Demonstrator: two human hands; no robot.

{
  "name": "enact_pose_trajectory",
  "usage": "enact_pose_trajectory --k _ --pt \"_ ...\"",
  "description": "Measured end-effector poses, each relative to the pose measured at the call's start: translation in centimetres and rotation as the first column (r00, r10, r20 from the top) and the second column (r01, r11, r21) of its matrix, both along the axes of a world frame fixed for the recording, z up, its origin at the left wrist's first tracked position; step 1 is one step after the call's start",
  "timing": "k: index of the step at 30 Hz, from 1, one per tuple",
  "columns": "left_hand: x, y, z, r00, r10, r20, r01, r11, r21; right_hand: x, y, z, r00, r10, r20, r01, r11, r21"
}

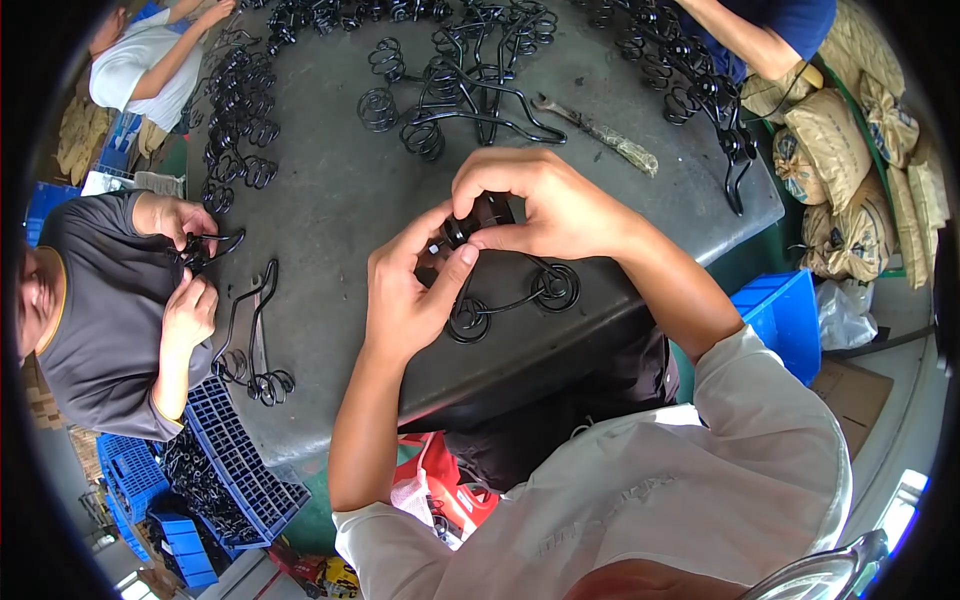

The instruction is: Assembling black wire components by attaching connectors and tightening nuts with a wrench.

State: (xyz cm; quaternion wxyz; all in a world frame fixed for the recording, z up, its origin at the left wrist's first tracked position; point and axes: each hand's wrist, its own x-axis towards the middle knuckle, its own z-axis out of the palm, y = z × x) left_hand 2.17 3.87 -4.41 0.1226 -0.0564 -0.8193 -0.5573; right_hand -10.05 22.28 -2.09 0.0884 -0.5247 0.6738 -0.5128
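Observation:
Over the table's near side, my left hand (408,280) and my right hand (548,205) close on a small black part (490,212) from its two sides. Fingers cover much of the part, so its exact kind is hidden. Just below, a black double-coil wire spring (555,288) shows two round coils joined by a bent wire. Its upper end runs up under my fingers; whether it is joined to the part, I cannot tell.
The dark table (310,150) carries a heap of black springs (470,85), an open-ended wrench (600,135) with a wrapped handle, and more springs (240,130) along the left. A co-worker (110,290) handles a black part at left. Blue crates (235,450) and sacks (825,145) stand around.

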Motion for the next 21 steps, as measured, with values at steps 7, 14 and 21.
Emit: enact_pose_trajectory --k 7,14,21 --pt "-0.3 0.2 -0.2 1.0 0.019 -0.009 -0.019 0.999 0.031 -0.5 0.7 0.9 0.997 0.058 0.054 -0.058 0.998 0.001" --pt "-0.6 0.7 -0.2 1.0 0.009 0.018 -0.011 0.993 0.118 -0.6 1.1 1.1 0.996 0.037 0.077 -0.04 0.998 0.043" --pt "-0.6 0.5 -0.5 0.999 0.04 0.017 -0.042 0.988 0.147 -0.5 0.9 0.9 0.999 0.0 0.054 0.0 1.0 -0.005"
